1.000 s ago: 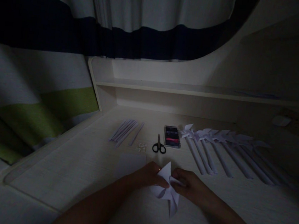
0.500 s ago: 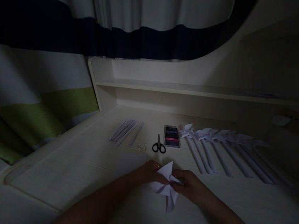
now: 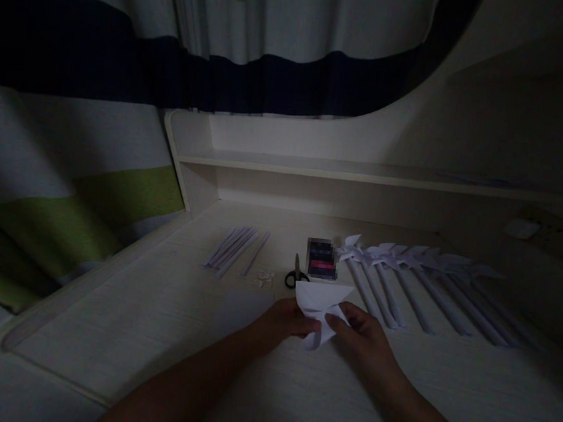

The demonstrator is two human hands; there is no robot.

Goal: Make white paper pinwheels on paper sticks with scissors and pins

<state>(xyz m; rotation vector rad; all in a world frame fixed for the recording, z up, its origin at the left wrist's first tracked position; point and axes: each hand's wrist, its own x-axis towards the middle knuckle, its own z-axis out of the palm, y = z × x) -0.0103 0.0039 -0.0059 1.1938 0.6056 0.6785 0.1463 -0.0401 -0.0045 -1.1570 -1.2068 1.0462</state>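
Observation:
Between my two hands is a white paper pinwheel (image 3: 323,299), raised a little over the desk with a broad flat side toward the top. My left hand (image 3: 290,319) grips its left side, thumb near the middle. On the right side, my right hand (image 3: 357,326) pinches the folded paper between thumb and fingers. Just beyond the pinwheel lie black-handled scissors (image 3: 293,277), their handles partly covered by the paper. A flat sheet of paper (image 3: 245,308) rests beside my left forearm.
Rolled paper sticks (image 3: 231,249) lie at the back left, near a few small pale pieces (image 3: 264,279). A blurred dark rectangle (image 3: 322,258) sits behind the scissors. Several finished pinwheels on sticks (image 3: 411,288) line the right side. A shelf (image 3: 316,168) and curtain (image 3: 285,84) stand behind.
The pinwheel has been turned and tilted up in my hands, so its broad side shows instead of its pointed blades. It now overlaps the scissors' handles.

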